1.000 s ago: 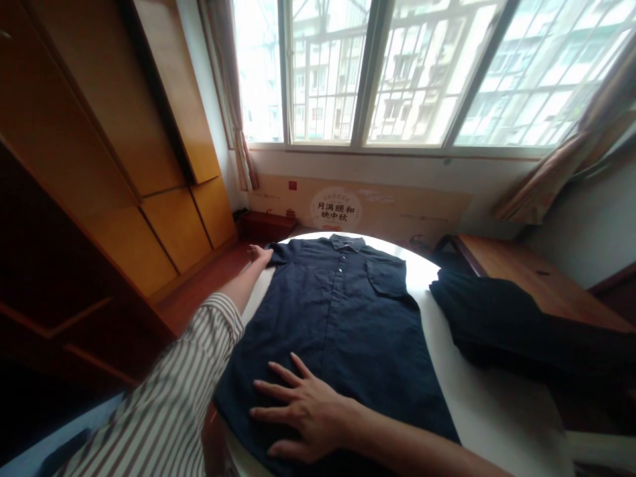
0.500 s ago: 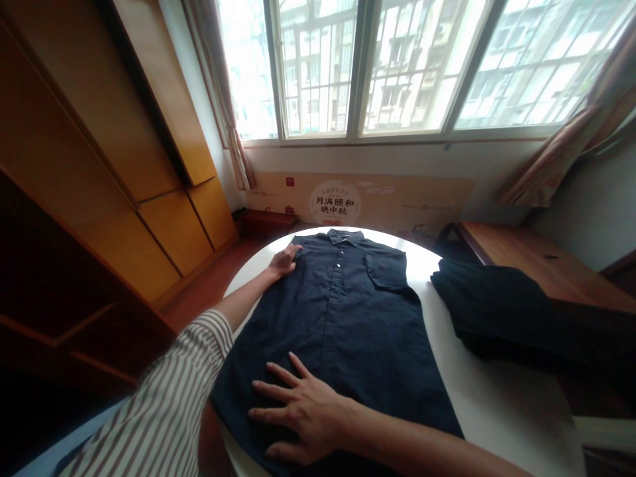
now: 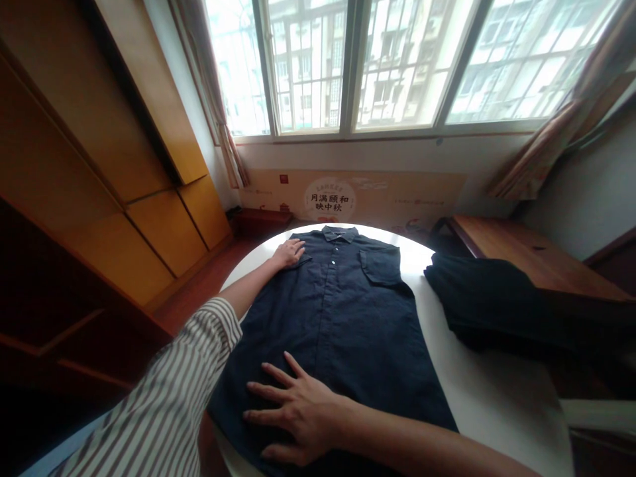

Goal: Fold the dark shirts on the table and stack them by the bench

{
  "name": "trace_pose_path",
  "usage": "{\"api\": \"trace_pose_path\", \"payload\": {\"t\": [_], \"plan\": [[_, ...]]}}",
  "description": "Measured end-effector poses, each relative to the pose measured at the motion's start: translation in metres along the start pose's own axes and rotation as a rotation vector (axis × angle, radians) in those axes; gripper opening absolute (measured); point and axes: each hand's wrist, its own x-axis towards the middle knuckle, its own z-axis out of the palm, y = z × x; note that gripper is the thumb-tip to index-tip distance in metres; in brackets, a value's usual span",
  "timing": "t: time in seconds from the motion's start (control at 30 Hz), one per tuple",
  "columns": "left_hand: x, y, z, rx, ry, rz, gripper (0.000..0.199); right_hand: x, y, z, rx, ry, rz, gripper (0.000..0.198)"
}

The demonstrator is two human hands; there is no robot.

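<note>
A dark navy button-up shirt (image 3: 318,311) lies front side up on a white round table (image 3: 489,397), its collar at the far end. My right hand (image 3: 298,411) rests flat on the lower part of the shirt, fingers spread. At the shirt's far left shoulder, my left hand (image 3: 289,253) lies with fingers stretched over the sleeve, which appears folded inward on the front. On the right side, the other sleeve (image 3: 380,266) is folded in across the chest. Small white buttons show below the collar.
A pile of black clothing (image 3: 487,298) sits at the table's right edge. Beyond it stands a brown wooden desk (image 3: 536,255). Wooden cabinets (image 3: 163,232) line the left, and a barred window (image 3: 348,73) with curtains is ahead, above a printed banner (image 3: 387,192).
My left hand has moved slightly right, further onto the shirt, and the left sleeve's folded edge now shows beside it. My right hand stays spread in place. The view has shifted slightly.
</note>
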Motion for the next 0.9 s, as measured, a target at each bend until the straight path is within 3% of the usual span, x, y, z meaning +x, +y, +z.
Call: {"api": "trace_pose_path", "payload": {"t": [0.13, 0.23, 0.4, 0.5, 0.63, 0.73, 0.83, 0.9], "plan": [[0.0, 0.0, 0.02, 0.006, -0.074, -0.006, 0.06, -0.001, 0.002, 0.003, -0.019, 0.014, -0.012, 0.058], [-0.002, 0.002, 0.023, 0.012, -0.084, -0.008, 0.06, -0.001, 0.003, 0.006, -0.04, 0.023, -0.019, 0.058], [-0.03, 0.017, 0.009, -0.005, 0.119, 0.005, 0.052, 0.001, 0.002, 0.011, -0.102, 0.04, -0.014, 0.057], [-0.082, 0.019, 0.001, -0.045, 0.219, 0.123, 0.044, -0.004, -0.005, 0.005, -0.176, 0.063, -0.002, 0.057], [-0.178, -0.002, -0.007, -0.121, 0.287, 0.187, 0.037, -0.027, -0.028, -0.01, -0.2, 0.094, 0.123, 0.047], [-0.244, -0.023, -0.009, -0.162, 0.281, 0.022, 0.039, -0.048, -0.046, -0.01, -0.204, 0.091, 0.261, 0.029], [-0.293, -0.033, -0.009, -0.208, 0.104, -0.215, 0.046, -0.06, -0.06, 0.003, -0.223, 0.107, 0.334, 0.019], [-0.317, -0.031, -0.008, -0.202, -0.017, -0.291, 0.049, -0.06, -0.068, 0.015, -0.22, 0.125, 0.359, 0.016]]}}
